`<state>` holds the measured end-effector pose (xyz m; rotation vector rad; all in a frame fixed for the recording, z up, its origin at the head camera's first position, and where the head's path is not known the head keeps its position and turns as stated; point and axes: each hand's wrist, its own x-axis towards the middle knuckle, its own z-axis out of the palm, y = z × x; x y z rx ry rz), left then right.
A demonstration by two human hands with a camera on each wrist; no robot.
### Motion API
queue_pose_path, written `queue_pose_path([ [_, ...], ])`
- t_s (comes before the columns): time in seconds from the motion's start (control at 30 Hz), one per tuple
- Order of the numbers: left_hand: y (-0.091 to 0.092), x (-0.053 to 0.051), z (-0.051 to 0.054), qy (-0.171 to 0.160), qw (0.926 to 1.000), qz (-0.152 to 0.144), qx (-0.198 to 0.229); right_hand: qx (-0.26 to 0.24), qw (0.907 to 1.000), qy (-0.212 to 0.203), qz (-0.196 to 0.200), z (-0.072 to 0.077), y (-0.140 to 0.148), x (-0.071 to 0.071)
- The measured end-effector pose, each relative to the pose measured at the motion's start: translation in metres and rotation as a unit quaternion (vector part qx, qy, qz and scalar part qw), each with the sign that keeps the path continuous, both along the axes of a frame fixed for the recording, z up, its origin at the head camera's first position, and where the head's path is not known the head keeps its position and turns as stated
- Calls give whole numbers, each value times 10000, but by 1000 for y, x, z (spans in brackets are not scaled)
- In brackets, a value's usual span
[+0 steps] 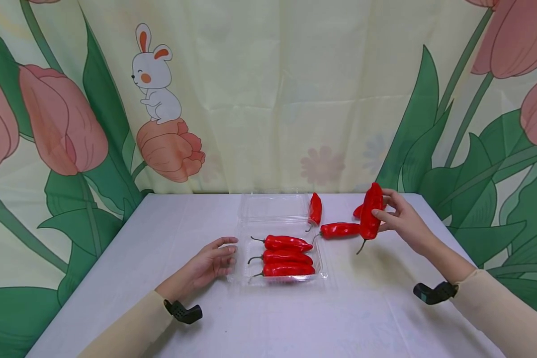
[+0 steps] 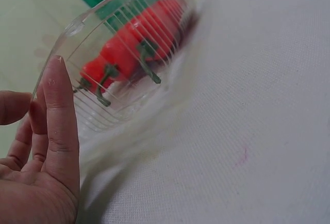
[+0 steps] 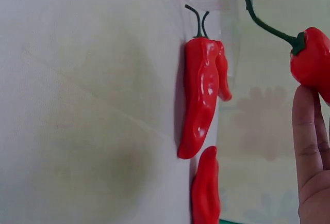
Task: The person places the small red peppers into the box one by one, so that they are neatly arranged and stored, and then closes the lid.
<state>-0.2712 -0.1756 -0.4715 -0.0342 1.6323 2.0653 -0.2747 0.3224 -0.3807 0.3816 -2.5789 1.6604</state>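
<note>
My right hand (image 1: 400, 219) pinches a red pepper (image 1: 371, 211) between thumb and fingers, raised over the table's right side with its stem hanging down. In the right wrist view the held pepper (image 3: 311, 61) shows at the edge, above the fingers (image 3: 308, 126). Three red peppers (image 1: 288, 269) lie side by side in a clear plastic box (image 1: 320, 268), stems to the left. My left hand (image 1: 210, 264) is beside the box's left side, fingers relaxed; in the left wrist view its fingers (image 2: 61, 115) are at the box wall (image 2: 77, 28), contact unclear.
One loose pepper (image 1: 340, 229) lies right of the box, another (image 1: 315, 210) stands behind it near the raised clear lid (image 1: 273, 208), and a third (image 1: 357, 212) is partly hidden behind the held one. A printed curtain (image 1: 250, 99) hangs behind the table (image 1: 183, 214).
</note>
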Motion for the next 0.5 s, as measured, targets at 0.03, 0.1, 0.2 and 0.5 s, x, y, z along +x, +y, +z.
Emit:
queue_pose_path([
  [0.03, 0, 0, 0, -4, 10000, 5, -10, -117, 9999, 28, 25, 0, 0, 0],
  [0.1, 0, 0, 0, -13, 10000, 14, -29, -349, 9993, 96, 73, 0, 0, -1],
  [0.2, 0, 0, 1, -22, 10000, 15, -60, -589, 9981, 151, 87, 0, 0, -1],
  [0.5, 1, 0, 3, -102, 9998, 94, -145, -1377, 9904, 114, 17, 0, -2, -1],
])
